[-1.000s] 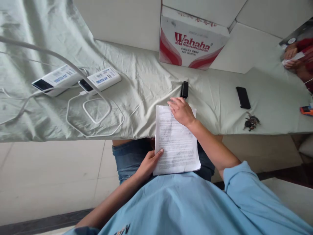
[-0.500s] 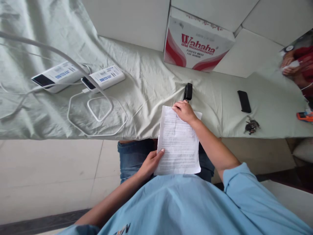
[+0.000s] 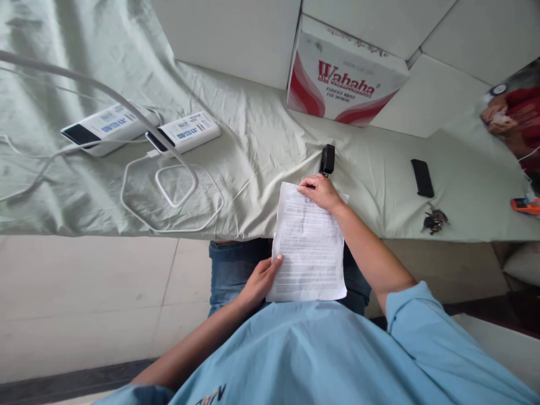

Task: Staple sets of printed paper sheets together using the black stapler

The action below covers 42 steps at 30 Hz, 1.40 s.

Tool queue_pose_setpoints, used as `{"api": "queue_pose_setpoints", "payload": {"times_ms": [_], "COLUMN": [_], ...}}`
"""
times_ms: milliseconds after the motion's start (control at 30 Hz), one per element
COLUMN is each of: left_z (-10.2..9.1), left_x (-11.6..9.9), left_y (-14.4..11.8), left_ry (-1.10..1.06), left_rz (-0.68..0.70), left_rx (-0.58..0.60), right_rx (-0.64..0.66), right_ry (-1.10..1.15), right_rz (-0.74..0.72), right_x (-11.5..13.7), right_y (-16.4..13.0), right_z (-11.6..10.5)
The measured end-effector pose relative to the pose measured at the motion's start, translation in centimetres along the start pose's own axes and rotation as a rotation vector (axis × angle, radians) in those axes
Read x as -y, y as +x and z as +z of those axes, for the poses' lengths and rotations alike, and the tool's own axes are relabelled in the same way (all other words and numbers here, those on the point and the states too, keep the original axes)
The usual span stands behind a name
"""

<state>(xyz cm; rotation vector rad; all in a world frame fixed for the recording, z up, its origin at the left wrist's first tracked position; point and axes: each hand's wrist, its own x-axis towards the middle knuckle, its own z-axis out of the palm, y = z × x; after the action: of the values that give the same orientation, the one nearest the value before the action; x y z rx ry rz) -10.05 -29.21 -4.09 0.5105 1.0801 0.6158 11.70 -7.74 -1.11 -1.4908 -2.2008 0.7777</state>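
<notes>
The printed sheets (image 3: 309, 247) lie half on the cloth-covered table (image 3: 261, 140), half over the person's lap, straight in front of them. The left hand (image 3: 258, 279) clamps the sheets' near-left edge, thumb on top, fingers underneath. The right hand (image 3: 321, 192) sits at the top edge, at twelve o'clock from the page's middle, fingers curled together on the corner; whether they pinch one sheet or the whole bundle I cannot tell from here. Just beyond those fingers, still at twelve, lies a small black clip-like device (image 3: 327, 159), near but apart from the paper.

To handle this well, I'd judge the left thumb should hold firm so the pages stay squared while the right works the top edge, and the overhanging half should stay flat, not sag.

Off at ten o'clock two power banks (image 3: 143, 128) lie with white cables (image 3: 169, 191); at two o'clock, a black phone (image 3: 422, 177) and keys (image 3: 434, 219); a Wahaha carton (image 3: 343, 84) stands behind.
</notes>
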Motion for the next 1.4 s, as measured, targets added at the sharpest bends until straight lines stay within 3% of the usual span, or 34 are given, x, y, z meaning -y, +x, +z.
{"api": "queue_pose_setpoints", "payload": {"times_ms": [200,733,1400], "left_z": [-0.1,-0.1,-0.3], "left_x": [0.1,-0.1,-0.2], "left_y": [0.0,0.0,0.7], "left_ry": [-0.011,-0.039,-0.027], "left_rz": [-0.009,0.071,0.160], "left_rx": [-0.004,-0.041,-0.018], "right_rx": [0.049,-0.100,-0.045], "right_ry": [0.009,-0.385,-0.267], "right_rz": [-0.014,-0.117,-0.113], "right_x": [-0.2,2.3,1.5], "right_y": [0.4,-0.4,0.1], "right_z": [-0.3,0.8,0.9]}}
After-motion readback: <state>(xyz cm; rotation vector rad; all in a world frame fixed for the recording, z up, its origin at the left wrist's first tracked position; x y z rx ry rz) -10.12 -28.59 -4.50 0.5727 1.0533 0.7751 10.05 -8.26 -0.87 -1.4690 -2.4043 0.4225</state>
